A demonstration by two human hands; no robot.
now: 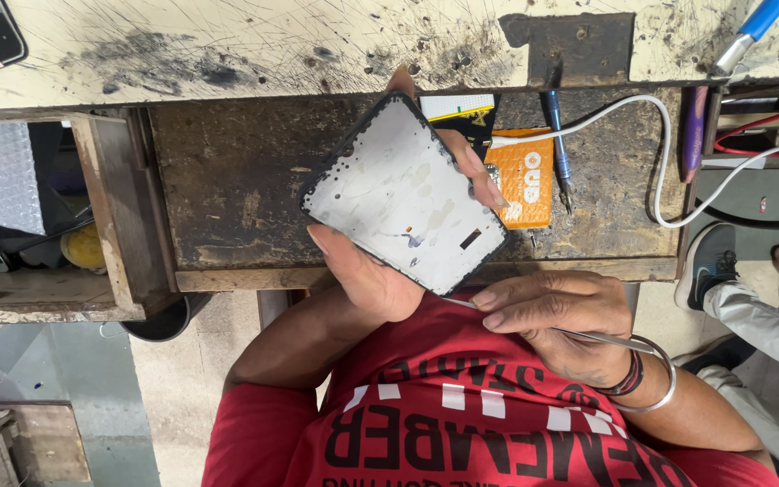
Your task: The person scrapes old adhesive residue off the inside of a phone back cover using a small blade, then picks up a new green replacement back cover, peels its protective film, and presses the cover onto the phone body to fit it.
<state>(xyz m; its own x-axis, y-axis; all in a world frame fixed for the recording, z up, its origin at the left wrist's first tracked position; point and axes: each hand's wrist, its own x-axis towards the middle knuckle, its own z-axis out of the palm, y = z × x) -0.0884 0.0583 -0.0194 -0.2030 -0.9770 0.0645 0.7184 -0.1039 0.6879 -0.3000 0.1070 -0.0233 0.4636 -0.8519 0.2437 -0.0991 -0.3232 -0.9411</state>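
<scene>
With our left hand [367, 271] clamped around the phone frame [403, 194] over the desk [236, 171] and right-hand fingers [498, 311] pinched on the tweezers [588, 337] at its 5 o'clock corner, we judge a slip could gouge the panel.

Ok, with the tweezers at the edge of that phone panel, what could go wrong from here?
1. The thin metal tweezers in the right hand touch the grey, black-rimmed phone panel's lower edge; a slip could scratch or chip it.
2. The left hand holds the panel in the air by its edges only, away from the worn wooden bench; it could fall.
</scene>
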